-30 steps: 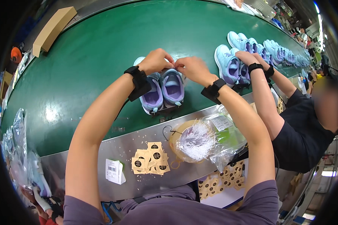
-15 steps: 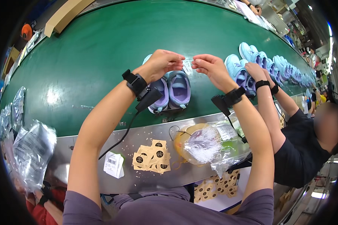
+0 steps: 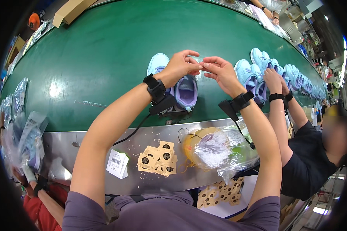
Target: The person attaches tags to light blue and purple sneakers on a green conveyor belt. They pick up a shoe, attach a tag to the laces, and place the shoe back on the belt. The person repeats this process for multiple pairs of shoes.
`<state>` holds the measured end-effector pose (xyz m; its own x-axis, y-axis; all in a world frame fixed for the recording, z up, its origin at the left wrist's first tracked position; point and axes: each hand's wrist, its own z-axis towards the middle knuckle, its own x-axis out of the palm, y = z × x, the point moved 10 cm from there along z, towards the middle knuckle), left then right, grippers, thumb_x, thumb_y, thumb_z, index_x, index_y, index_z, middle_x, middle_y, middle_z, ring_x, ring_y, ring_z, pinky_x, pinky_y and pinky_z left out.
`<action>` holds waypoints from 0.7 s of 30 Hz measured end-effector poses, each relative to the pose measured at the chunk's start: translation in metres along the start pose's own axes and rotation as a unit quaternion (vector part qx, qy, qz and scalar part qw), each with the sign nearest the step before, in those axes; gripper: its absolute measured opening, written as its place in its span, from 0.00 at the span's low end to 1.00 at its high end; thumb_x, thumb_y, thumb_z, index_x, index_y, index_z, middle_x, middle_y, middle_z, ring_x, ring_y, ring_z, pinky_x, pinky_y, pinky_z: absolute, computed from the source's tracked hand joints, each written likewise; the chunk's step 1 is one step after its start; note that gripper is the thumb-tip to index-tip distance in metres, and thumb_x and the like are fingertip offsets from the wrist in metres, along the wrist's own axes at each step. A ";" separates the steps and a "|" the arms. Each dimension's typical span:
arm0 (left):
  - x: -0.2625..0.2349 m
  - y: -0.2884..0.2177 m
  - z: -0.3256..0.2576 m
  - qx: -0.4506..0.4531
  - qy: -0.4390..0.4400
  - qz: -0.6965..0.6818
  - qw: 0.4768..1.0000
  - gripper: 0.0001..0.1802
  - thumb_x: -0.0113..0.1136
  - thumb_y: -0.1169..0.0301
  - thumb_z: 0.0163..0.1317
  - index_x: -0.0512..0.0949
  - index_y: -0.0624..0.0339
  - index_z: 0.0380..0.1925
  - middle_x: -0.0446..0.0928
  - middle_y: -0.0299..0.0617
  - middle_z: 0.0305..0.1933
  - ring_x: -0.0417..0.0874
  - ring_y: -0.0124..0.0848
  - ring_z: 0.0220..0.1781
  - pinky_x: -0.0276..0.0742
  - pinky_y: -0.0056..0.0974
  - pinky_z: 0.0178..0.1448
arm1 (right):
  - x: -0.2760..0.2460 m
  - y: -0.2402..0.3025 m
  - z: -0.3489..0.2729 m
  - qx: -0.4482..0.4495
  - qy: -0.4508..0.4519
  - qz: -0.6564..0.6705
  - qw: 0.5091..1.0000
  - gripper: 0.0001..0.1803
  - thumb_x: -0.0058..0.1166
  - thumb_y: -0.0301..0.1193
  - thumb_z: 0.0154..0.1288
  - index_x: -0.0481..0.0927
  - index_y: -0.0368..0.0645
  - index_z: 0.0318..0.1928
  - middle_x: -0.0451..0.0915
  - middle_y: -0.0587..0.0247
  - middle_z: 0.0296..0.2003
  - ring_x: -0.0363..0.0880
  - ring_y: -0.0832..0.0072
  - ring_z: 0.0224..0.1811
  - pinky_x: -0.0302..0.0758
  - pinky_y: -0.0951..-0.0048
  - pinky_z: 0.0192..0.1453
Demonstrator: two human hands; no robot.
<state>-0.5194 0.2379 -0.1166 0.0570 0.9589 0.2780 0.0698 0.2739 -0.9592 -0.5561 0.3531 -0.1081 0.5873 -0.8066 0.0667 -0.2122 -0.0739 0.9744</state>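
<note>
On the green work surface (image 3: pixel 104 61), close to the person's side, a pair of light-blue shoes (image 3: pixel 157 62) with purple linings stands side by side, toes pointing away and heels toward a metal ledge (image 3: pixel 88 158). The left hand (image 3: pixel 178 68) is in front of the pair in this view, hiding parts of both shoes; its index finger reaches out while its thumb and another fingertip come close together. The right hand (image 3: pixel 225 75) is just right of the pair, fingers bent and thumb drawn up near the index finger. The fingertips of the two hands meet or nearly meet; whether either pinches something small cannot be told. Each wrist wears a black band (image 3: pixel 155 88). On the ledge lie a stack of white tags (image 3: pixel 117 164) and, to its right, a loose pile of tan cards (image 3: pixel 158 158) with dark round prints. Farther right, a yellowish round container (image 3: pixel 188 148) holds a bundle of thin white strands (image 3: pixel 213 152), with a clear plastic bag (image 3: pixel 241 156) beside it. More similar cards lie on a white surface (image 3: pixel 235 208) lower down. To the right, a co-worker in black (image 3: pixel 308 161) has both hands at a long row of matching shoes (image 3: pixel 293 75).
</note>
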 end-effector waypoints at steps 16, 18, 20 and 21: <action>-0.014 0.002 -0.006 -0.007 -0.008 0.078 0.997 0.23 0.59 0.78 0.57 0.68 0.69 0.54 0.80 0.45 0.37 0.80 0.27 0.34 0.78 0.30 0.41 | 0.025 0.031 0.008 -0.152 0.002 -0.248 0.957 0.08 0.58 0.26 0.60 0.75 0.36 0.38 0.80 0.60 0.36 0.81 0.75 0.37 0.79 0.76 0.36; -0.012 0.001 -0.007 -0.012 -0.009 0.096 0.995 0.23 0.59 0.78 0.57 0.68 0.70 0.53 0.80 0.45 0.35 0.80 0.27 0.33 0.77 0.30 0.40 | 0.035 0.036 0.002 -0.179 0.024 -0.328 0.927 0.08 0.58 0.25 0.59 0.74 0.37 0.36 0.80 0.62 0.33 0.81 0.76 0.36 0.79 0.75 0.35; -0.006 -0.003 -0.009 -0.004 0.001 0.108 0.994 0.24 0.59 0.79 0.56 0.67 0.72 0.54 0.80 0.45 0.32 0.80 0.28 0.31 0.77 0.31 0.38 | 0.042 0.050 -0.013 -0.273 0.005 -0.433 0.859 0.08 0.57 0.24 0.57 0.75 0.37 0.37 0.81 0.60 0.32 0.81 0.72 0.35 0.77 0.71 0.37; -0.006 -0.015 -0.013 0.050 -0.023 0.181 0.982 0.24 0.59 0.78 0.56 0.68 0.70 0.54 0.80 0.44 0.34 0.80 0.27 0.31 0.77 0.30 0.37 | 0.051 0.058 -0.023 -0.320 -0.003 -0.494 0.808 0.08 0.56 0.24 0.56 0.75 0.37 0.37 0.81 0.59 0.32 0.81 0.71 0.35 0.76 0.70 0.38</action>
<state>-0.5077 0.2273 -0.1033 0.0139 0.9965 -0.0825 -0.0447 -0.0818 -0.9956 -0.5200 0.3212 -0.0427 0.2190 -0.5417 -0.8115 0.8073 -0.3665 0.4625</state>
